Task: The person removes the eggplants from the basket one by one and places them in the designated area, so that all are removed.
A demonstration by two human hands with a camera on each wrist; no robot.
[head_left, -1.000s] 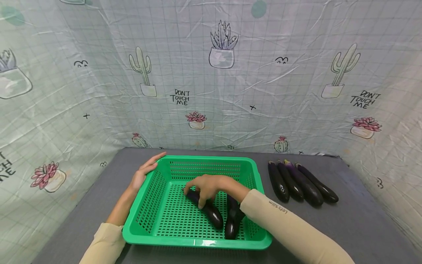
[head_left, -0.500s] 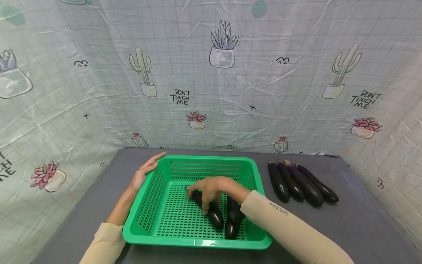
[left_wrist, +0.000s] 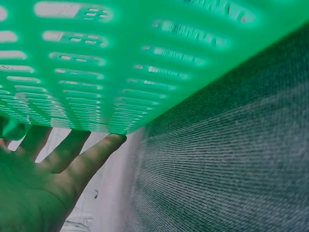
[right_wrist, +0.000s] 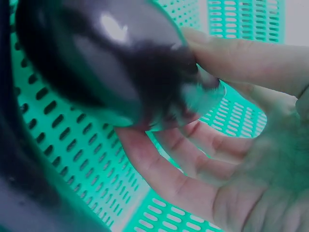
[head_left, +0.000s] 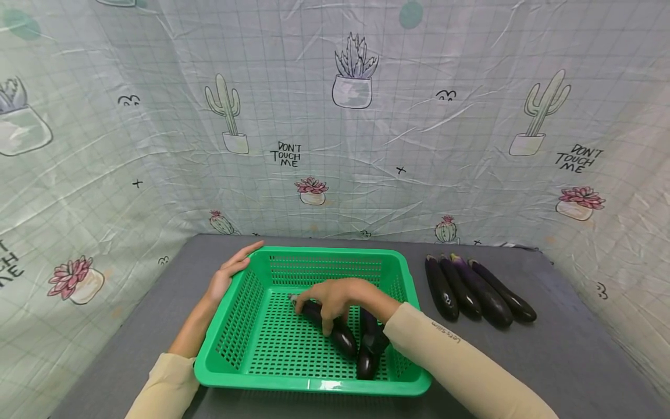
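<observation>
One rectangular, slotted green plastic basket (head_left: 314, 384); four long, glossy dark-purple eggplants (head_left: 484, 291) outside it; inside, one eggplant (head_left: 342, 340) under the right hand (head_left: 330, 299) and at least one more, the exact number hidden by the arm; two bare hands, counting the left hand (head_left: 222, 279); two beige sleeves (head_left: 466, 355); printed on the pale backdrop, three pink potted succulents (head_left: 312, 186) and two branching green cacti (head_left: 222, 99).

1. The green basket (left_wrist: 126, 38) shows a wall pierced by rows of slots.
2. The left grip (left_wrist: 50, 179), a bare hand, touches the basket's outside, fingers spread and nearly straight.
3. The grey, ribbed surface (left_wrist: 222, 154) runs along the basket's lower edge.
4. Pale cloth (left_wrist: 112, 188) shows beyond the basket's far end.
</observation>
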